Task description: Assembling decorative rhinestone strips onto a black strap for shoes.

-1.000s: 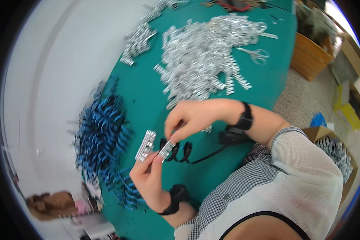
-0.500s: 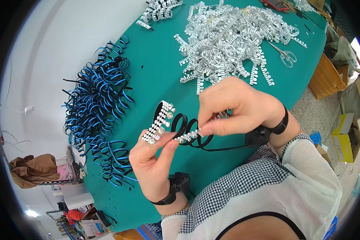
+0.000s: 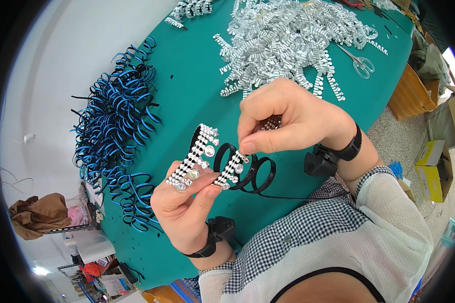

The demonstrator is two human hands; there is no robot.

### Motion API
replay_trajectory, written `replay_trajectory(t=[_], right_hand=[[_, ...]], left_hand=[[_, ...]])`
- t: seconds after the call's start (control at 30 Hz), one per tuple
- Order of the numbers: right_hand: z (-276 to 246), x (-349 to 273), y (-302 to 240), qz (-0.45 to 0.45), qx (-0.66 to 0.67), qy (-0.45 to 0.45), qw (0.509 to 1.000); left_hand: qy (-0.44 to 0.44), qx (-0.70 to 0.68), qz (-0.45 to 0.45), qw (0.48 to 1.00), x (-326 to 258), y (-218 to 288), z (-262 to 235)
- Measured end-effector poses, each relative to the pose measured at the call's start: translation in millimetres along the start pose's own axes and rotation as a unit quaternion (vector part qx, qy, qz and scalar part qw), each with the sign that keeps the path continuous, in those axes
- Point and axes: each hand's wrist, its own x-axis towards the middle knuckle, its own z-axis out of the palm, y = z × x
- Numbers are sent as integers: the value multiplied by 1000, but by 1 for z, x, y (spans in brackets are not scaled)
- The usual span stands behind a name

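Pinching a rhinestone strip [image 3: 233, 168] between thumb and forefinger, the left hand [image 3: 183, 214] holds it at the lower end of a short, taut stretch that runs toward one o'clock. At its upper end the right hand [image 3: 294, 123] grips it between thumb and fingertip, the stretch leaving that pinch toward seven o'clock; more stones show inside the curled fingers. From the left grip, another rhinestone length stands out at eleven o'clock; whether it joins the pinched stretch is hidden. A black coil [image 3: 274, 175] hangs about four o'clock from the stretch. On the green tabletop [image 3: 197, 81], blue-black coils [image 3: 116, 111] lie toward ten o'clock, a silver heap [image 3: 278, 48] toward twelve.
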Motion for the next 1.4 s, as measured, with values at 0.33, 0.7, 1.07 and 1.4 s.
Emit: replay_trajectory(t=[0.33, 0.7, 1.07, 1.4], right_hand=[[2, -1, -1, 12, 6, -8, 1000], [6, 0, 1, 27, 49, -5, 998], [12, 4, 9, 69, 165, -39, 983], [7, 7, 20, 68, 16, 33, 997]], left_hand=[[21, -52, 22, 998, 2, -2, 4], [25, -75, 52, 996, 4, -8, 7], [57, -181, 78, 979, 4, -36, 9], [191, 121, 17, 974, 7, -39, 8]])
